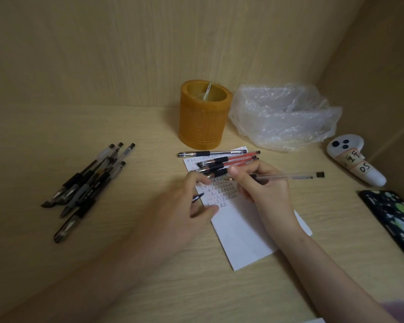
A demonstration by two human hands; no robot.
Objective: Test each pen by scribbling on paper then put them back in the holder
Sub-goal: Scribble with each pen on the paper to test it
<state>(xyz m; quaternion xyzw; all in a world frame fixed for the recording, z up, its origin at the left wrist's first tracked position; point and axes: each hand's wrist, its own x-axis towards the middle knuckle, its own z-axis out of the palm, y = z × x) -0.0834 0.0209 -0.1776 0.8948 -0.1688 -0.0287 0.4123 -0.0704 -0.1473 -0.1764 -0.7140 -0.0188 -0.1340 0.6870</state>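
Her right hand (pixel 264 183) pinches a clear pen (pixel 287 176) over the paper (pixel 240 234), tip toward nine o'clock. The left hand (pixel 184 206) curls around a black pen cap (pixel 197 197). More pens (pixel 226 162) lie at the sheet's twelve o'clock, below the orange holder (pixel 204 120); a dark bundle (pixel 89 183) lies at nine o'clock on the desk (pixel 126 264).

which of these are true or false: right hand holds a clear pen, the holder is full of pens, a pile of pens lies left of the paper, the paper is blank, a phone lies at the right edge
1. The right hand holds a clear pen: true.
2. The holder is full of pens: false, at most one thin item shows inside.
3. A pile of pens lies left of the paper: true.
4. The paper is blank: false, rows of marks cover its upper part.
5. A phone lies at the right edge: true.
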